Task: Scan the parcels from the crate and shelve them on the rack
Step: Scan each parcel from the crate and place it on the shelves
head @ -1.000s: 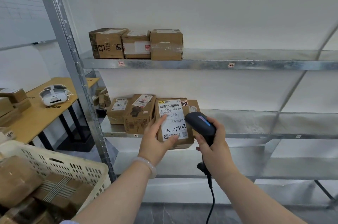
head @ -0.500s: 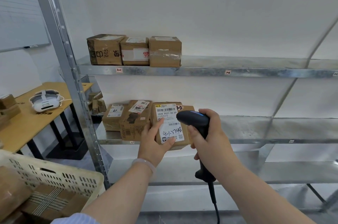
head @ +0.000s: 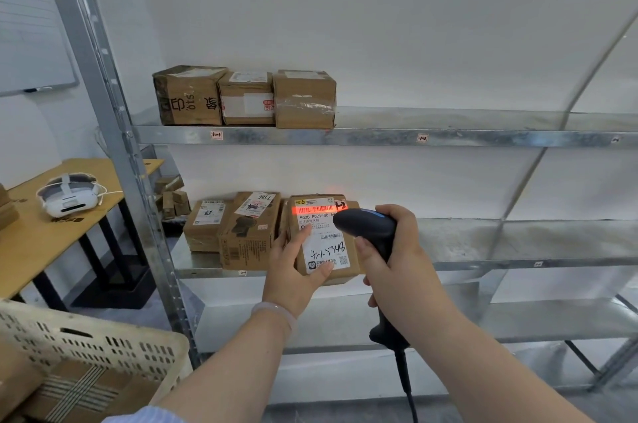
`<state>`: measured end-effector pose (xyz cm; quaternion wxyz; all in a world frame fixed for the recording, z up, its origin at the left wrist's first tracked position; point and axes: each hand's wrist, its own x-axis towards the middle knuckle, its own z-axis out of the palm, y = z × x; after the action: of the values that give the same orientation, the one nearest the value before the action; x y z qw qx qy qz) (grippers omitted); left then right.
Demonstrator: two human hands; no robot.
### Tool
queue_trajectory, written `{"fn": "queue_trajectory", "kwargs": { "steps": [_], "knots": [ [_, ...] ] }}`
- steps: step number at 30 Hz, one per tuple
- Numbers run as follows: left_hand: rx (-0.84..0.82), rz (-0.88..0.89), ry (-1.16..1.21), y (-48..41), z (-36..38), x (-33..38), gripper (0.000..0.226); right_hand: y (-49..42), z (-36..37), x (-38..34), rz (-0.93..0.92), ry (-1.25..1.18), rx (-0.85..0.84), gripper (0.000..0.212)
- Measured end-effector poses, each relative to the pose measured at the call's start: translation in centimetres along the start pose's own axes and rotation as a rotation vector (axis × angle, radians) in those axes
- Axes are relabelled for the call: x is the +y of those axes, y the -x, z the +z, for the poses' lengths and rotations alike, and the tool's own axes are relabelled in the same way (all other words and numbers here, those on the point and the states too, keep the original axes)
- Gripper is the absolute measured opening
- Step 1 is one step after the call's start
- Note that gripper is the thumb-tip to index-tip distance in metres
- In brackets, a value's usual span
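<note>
My left hand (head: 293, 270) holds a brown parcel (head: 322, 236) upright in front of the rack's middle shelf (head: 483, 263), its white label facing me. My right hand (head: 397, 250) grips a black corded barcode scanner (head: 366, 227) aimed at the label. A red scan line glows across the barcode at the label's top. Two more parcels (head: 248, 229) stand on the middle shelf to the left. Three parcels (head: 245, 98) sit in a row on the upper shelf (head: 414, 137). The cream perforated crate (head: 89, 346) at lower left holds several brown parcels.
The rack's grey upright post (head: 114, 132) stands between the crate and the shelves. A wooden table (head: 41, 232) at left carries a white headset (head: 67, 194). A lower shelf (head: 518, 319) runs under my hands. The right parts of all shelves hold nothing.
The scanner's red line has come on across the label's barcode. My hands and the parcel stayed nearly in place while my view moved slightly closer.
</note>
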<state>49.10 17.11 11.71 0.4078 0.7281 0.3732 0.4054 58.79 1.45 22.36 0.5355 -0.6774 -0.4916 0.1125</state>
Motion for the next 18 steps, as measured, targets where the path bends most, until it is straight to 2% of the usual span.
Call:
{"fn": "queue_trajectory", "kwargs": {
  "steps": [6,14,18],
  "knots": [
    [-0.041,0.014,0.061,-0.6,-0.1,1.0,0.072,-0.5,-0.1,0.2,0.0,0.012,0.073,0.046],
    [-0.088,0.079,0.148,-3.1,-0.6,6.0,0.07,-1.5,-1.3,0.6,0.05,-0.031,0.329,0.046],
    [-0.161,0.13,0.242,-5.2,-1.2,9.2,0.069,-2.6,-1.0,0.0,0.026,-0.035,0.393,0.047]
  ]
}}
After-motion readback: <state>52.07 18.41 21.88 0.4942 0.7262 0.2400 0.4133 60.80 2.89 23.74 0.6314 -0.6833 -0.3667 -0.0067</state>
